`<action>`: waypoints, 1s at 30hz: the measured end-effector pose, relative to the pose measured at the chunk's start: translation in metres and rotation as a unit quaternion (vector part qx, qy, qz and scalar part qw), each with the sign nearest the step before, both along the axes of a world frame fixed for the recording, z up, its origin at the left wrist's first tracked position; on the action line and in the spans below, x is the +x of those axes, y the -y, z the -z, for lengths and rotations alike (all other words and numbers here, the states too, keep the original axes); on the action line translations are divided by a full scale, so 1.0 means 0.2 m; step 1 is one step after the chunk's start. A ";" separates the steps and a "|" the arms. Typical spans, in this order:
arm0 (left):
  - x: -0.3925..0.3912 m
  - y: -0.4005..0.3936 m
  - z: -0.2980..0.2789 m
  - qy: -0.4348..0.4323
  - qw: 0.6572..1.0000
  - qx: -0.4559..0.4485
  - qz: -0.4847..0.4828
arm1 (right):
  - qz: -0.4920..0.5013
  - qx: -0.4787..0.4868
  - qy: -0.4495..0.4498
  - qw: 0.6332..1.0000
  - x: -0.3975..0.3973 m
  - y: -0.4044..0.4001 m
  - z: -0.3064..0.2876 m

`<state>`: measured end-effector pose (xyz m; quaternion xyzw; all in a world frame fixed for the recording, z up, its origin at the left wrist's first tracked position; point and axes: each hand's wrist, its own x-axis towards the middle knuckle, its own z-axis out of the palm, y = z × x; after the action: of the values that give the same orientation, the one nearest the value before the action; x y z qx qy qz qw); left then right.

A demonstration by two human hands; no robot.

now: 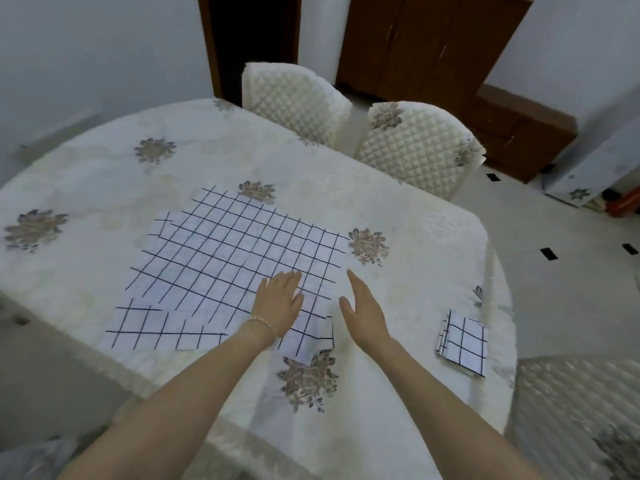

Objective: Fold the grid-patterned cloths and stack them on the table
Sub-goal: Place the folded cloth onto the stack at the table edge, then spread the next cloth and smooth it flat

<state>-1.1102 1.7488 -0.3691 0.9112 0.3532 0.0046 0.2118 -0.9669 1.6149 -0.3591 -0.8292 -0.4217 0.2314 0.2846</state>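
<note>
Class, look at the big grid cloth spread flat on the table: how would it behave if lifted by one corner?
The spread grid cloth lies flat and thin, so it probably droops limply. Looking so thin, it is likely light. The left hand rests on it; a push may slide or wrinkle it over the tablecloth.

Lower cloth [166, 327] partly covered.

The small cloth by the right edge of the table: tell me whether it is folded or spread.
Folded. The small cloth is a compact rectangle with layered edges showing at its left side, unlike the big cloth lying flat.
</note>
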 end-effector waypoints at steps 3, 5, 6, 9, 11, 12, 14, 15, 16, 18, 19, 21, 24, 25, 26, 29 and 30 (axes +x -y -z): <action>-0.14 -0.11 0.06 -0.052 0.999 -0.001 -0.016 | -0.015 -0.011 -0.019 1.000 -0.12 -0.14 0.06; -0.22 -0.16 0.11 -0.103 0.994 -0.012 -0.022 | -0.030 -0.031 -0.024 0.999 -0.19 -0.21 0.10; -0.26 -0.19 0.13 -0.126 0.992 -0.016 -0.022 | -0.042 -0.041 -0.022 0.998 -0.22 -0.23 0.13; -0.32 -0.23 0.19 -0.167 0.986 -0.020 -0.013 | -0.091 -0.088 0.019 0.992 -0.31 -0.30 0.20; -0.35 -0.24 0.22 -0.163 0.986 -0.024 -0.011 | -0.128 -0.133 0.069 0.980 -0.35 -0.32 0.24; -0.35 -0.24 0.23 -0.155 0.987 -0.025 -0.011 | -0.136 -0.156 0.091 0.974 -0.36 -0.32 0.25; -0.36 -0.24 0.25 -0.132 0.991 -0.020 -0.016 | -0.131 -0.178 0.120 0.968 -0.38 -0.31 0.28; -0.36 -0.24 0.26 -0.114 0.993 -0.010 -0.021 | -0.116 -0.172 0.128 0.970 -0.39 -0.32 0.30; -0.36 -0.23 0.26 -0.091 0.995 0.005 -0.024 | -0.099 -0.160 0.136 0.973 -0.40 -0.32 0.30; -0.33 -0.24 0.26 -0.049 0.998 0.031 -0.021 | -0.078 -0.152 0.165 0.971 -0.40 -0.34 0.31; -0.32 -0.24 0.25 -0.039 0.998 0.034 -0.018 | -0.075 -0.158 0.182 0.968 -0.39 -0.34 0.30; -0.29 -0.23 0.23 -0.030 0.999 0.030 -0.010 | -0.058 -0.154 0.191 0.968 -0.36 -0.34 0.27; -0.23 -0.21 0.16 0.033 0.999 0.037 0.015 | -0.012 -0.119 0.143 0.982 -0.30 -0.30 0.20; -0.21 -0.19 0.12 0.056 0.998 0.034 0.017 | 0.008 -0.101 0.133 0.986 -0.28 -0.28 0.17; -0.19 -0.16 0.09 0.077 0.997 0.025 0.012 | 0.037 -0.075 0.123 0.989 -0.26 -0.25 0.15; -0.11 -0.09 -0.02 0.131 0.991 -0.003 -0.009 | 0.201 0.006 0.003 0.980 -0.22 -0.15 0.04; -0.08 -0.07 -0.06 0.146 0.989 -0.015 -0.011 | 0.267 0.021 -0.088 0.959 -0.20 -0.12 0.01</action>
<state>-1.1268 1.7622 -0.3578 0.8934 0.3287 0.1349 0.2749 -1.0073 1.6391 -0.3607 -0.8818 -0.1625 0.2105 0.3895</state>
